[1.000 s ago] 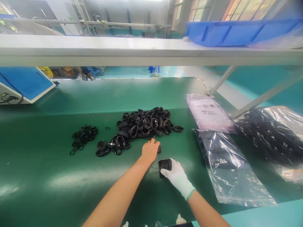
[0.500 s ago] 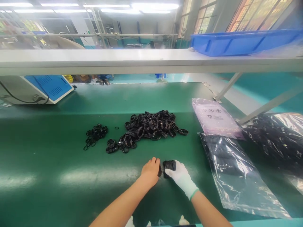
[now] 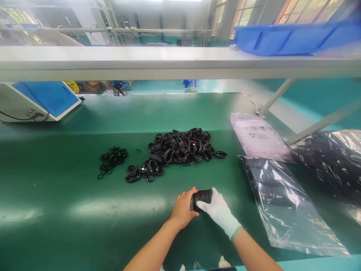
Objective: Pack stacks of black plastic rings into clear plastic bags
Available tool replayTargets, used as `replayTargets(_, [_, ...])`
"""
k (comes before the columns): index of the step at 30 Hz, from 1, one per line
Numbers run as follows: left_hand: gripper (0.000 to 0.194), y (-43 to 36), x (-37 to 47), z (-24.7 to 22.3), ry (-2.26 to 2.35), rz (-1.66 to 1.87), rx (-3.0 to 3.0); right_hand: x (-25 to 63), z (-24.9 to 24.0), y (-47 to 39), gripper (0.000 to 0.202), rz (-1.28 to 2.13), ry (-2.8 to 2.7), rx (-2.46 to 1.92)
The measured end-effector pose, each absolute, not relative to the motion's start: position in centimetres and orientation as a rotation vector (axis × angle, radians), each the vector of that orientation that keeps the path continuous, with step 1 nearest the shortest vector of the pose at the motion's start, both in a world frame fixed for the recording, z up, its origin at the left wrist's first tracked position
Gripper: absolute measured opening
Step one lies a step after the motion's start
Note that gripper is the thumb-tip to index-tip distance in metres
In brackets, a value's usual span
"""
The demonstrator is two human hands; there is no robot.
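Observation:
Between my two hands lies a stack of black ribbed rings, close to the front of the green table. My bare left hand wraps fingers and thumb round the stack's left end. In a white glove, my right hand grips its right side, thumb across the front. Beyond them spreads a big heap of black oval rings, with a few loose ones at its left edge. Farther left is a smaller pile of thin black rings.
On the right lie a clear plastic bag with black contents, a pinkish printed bag and another bag of black parts. A white shelf crosses above, bearing a blue bin. A blue-and-white machine stands back left.
My left hand has moved right and closed the gap to the stack in my right hand, joining what it held to that stack. The view has shifted slightly.

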State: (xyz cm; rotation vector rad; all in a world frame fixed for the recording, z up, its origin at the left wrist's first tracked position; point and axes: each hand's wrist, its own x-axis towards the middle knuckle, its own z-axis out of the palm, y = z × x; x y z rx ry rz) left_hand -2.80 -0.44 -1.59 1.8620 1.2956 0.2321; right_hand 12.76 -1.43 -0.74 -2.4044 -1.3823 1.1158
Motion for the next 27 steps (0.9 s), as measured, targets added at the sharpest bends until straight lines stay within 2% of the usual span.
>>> replayTargets(4, [0.079, 0.8, -3.9, -0.8, 1.226, 0.229, 1.879, 12.0, -1.1, -1.5, 0.093, 1.116, -1.318, -2.505])
replayTargets(8, [0.043, 6.3, -6.1, 2.4, 1.626, 0.504, 2.025, 11.9, -1.5, -1.4, 0.097, 1.147, -1.32, -2.505])
replayTargets(9, [0.041, 8.1, -6.5, 3.2, 1.779, 0.527, 2.116, 12.0, -1.5, -1.3, 0.096, 1.157, -1.308, -2.507])
replayTargets(12, [0.052, 12.7, -6.9, 5.4, 1.916, 0.242, 2.459, 11.9, -1.0, -1.3, 0.095, 1.156, -1.263, -2.505])
replayTargets(14, [0.046, 14.5, -6.7, 6.2, 1.867, 0.078, 2.546, 11.7, -0.4, -1.3, 0.096, 1.12, -1.254, -2.49])
replayTargets(16, [0.042, 15.3, -6.7, 6.5, 1.807, 0.083, 2.552, 11.6, 0.0, -1.1, 0.099, 1.088, -1.258, -2.464])
replayTargets(19, [0.045, 14.6, -7.6, 6.0, 1.758, 0.067, 2.54, 11.5, 0.2, -0.5, 0.105, 1.159, -1.204, -2.489])
replayTargets(23, [0.071, 9.2, -8.5, 3.9, 1.519, 0.131, 2.186, 11.4, 0.4, -0.6, 0.104, 1.144, -1.205, -2.518])
replayTargets(27, [0.07, 2.5, -7.1, 0.9, 1.335, 0.241, 1.7, 11.7, 0.2, -0.9, 0.1, 1.136, -1.276, -2.515])
